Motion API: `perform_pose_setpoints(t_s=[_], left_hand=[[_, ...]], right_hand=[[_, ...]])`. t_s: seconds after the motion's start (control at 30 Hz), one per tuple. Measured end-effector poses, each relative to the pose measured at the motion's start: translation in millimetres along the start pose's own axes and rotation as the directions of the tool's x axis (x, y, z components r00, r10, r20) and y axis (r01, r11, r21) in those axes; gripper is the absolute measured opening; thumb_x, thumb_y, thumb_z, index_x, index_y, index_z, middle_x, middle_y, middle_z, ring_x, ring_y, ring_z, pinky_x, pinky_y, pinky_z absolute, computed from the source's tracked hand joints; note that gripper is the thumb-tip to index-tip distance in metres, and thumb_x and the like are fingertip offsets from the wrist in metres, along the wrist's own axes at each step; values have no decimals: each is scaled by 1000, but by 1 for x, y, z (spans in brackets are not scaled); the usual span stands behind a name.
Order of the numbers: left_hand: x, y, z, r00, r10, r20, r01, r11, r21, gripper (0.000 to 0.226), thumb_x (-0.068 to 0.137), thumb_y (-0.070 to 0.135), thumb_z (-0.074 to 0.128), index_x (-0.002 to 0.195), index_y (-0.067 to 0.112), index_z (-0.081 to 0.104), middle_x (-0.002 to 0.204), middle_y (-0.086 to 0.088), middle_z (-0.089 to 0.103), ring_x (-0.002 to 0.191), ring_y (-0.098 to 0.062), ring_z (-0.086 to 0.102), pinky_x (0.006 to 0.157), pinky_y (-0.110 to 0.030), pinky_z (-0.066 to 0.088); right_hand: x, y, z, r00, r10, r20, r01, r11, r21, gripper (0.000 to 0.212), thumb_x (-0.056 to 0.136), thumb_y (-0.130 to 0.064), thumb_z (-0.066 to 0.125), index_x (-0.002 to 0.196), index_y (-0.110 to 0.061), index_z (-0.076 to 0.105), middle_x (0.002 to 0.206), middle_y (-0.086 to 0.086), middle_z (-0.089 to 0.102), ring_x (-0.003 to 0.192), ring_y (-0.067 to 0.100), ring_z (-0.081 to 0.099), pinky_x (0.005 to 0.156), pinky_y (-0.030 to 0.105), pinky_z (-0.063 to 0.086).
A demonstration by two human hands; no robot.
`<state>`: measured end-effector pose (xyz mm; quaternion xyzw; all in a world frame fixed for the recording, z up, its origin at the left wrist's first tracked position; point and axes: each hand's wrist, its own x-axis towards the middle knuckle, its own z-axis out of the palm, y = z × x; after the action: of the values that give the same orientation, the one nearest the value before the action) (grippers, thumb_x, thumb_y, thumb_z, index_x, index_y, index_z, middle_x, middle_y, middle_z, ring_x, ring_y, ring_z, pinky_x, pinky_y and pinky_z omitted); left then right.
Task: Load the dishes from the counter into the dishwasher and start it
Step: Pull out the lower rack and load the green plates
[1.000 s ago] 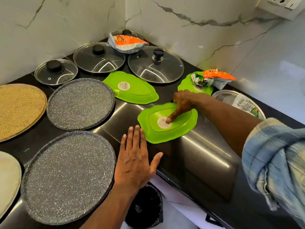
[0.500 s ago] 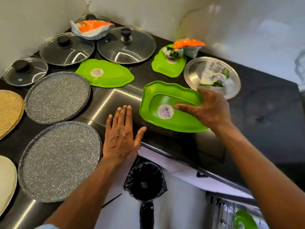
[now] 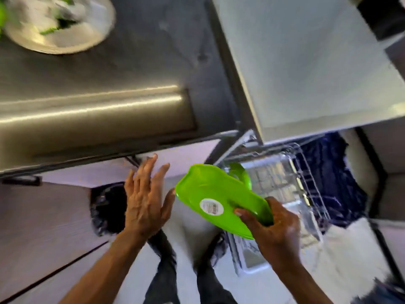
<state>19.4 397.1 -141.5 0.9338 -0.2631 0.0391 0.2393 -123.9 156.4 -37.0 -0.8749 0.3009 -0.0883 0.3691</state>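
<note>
The person's right hand (image 3: 274, 224) grips the green plate (image 3: 219, 198) by its near-right end. The thumb lies across the upper face and the other fingers curl round the rim from underneath. The plate is off the counter (image 3: 109, 84) and in the air, below and in front of the counter's front edge. It is tilted, with its far end raised toward the pulled-out dishwasher rack (image 3: 306, 185). In this view that end overlaps the rack's left edge, though the blur hides whether plate and wire touch. A round white sticker (image 3: 211, 206) sits on the plate's upper face, just beside the thumb tip.

The left hand (image 3: 146, 200) hangs in the air to the left of the plate, palm down, its fingers straight and spread and holding nothing. Its thumb tip is just beside the plate's left rim — contact cannot be made out.

Behind the held plate, a second green dish (image 3: 241, 174) stands in the rack near its left edge, mostly hidden. The rack's wires are grey — the contents further right are too smeared to name.

On the counter, well back from its front edge and toward its left end, lies a round steel plate (image 3: 65, 40) with blurred green and white scraps on it. Under the counter's front edge, behind the left hand, stands a black bin (image 3: 107, 207). The person's dark-trousered legs (image 3: 166, 270) show on the pale floor between the forearms.
</note>
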Motion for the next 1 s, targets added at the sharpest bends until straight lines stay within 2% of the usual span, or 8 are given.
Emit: perform_pose_setpoints(t_s=[0.13,0.2,0.3,0.5,0.67,0.83,0.93,1.0], left_hand=[[-4,72,84,939,-101,328,152,979,-134,66,92,41,55,151,13,44,160,-14,38,145,-37,40,113,-50,39],[-16,94,136,837,-191,513,281,954,-102,68,95,49,50,151,12,44,154,-16,45,138,-39,47,108,-51,44],[-30,115,205,647,-282,708,465,882,-74,76,94,61,45,151,10,43,146,-19,51,135,-40,50,112,-44,39],[-45,120,349,382,-505,774,759,649,49,62,101,49,58,149,11,44,149,-18,54,137,-35,52,111,-36,40],[-57,97,446,304,-550,777,792,599,114,70,94,59,61,148,17,45,138,-17,64,118,-38,67,105,-44,52],[-71,75,500,248,-562,789,868,491,77,101,70,80,54,149,20,40,131,-9,64,112,-35,70,100,-47,57],[-64,84,508,255,-555,792,899,438,17,65,102,50,55,153,14,36,97,4,58,98,-31,75,92,-45,61],[-60,83,518,245,-541,805,920,391,-17,54,108,39,50,154,15,33,105,-2,62,88,-26,73,77,-36,61]], right_hand=[[-17,100,0,990,128,-61,-130,991,-34,56,76,-83,61,78,-27,61,56,-4,60,52,13,58,50,31,47],[-19,153,10,971,226,-79,-230,972,-45,68,76,-88,54,95,-24,65,67,4,69,64,30,68,56,43,53],[-10,225,28,932,340,-129,-351,933,-82,71,77,-91,46,109,-30,60,78,6,73,76,34,71,63,46,56],[44,334,71,902,345,-262,-359,933,-7,44,92,-61,60,107,-20,63,90,17,74,86,42,69,68,49,56],[108,389,114,941,264,-212,-257,965,59,32,98,-44,58,101,-12,59,78,16,67,73,42,65,56,45,48],[166,417,163,968,219,-121,-215,976,44,43,102,-42,50,127,-7,58,107,26,68,96,45,63,69,43,44],[190,430,195,991,131,-19,-131,991,16,47,101,-41,49,128,-5,58,103,27,69,89,43,66,68,43,47],[198,439,212,994,102,44,-101,994,-31,40,105,-32,51,131,-2,56,111,28,68,94,43,65,68,41,40]])
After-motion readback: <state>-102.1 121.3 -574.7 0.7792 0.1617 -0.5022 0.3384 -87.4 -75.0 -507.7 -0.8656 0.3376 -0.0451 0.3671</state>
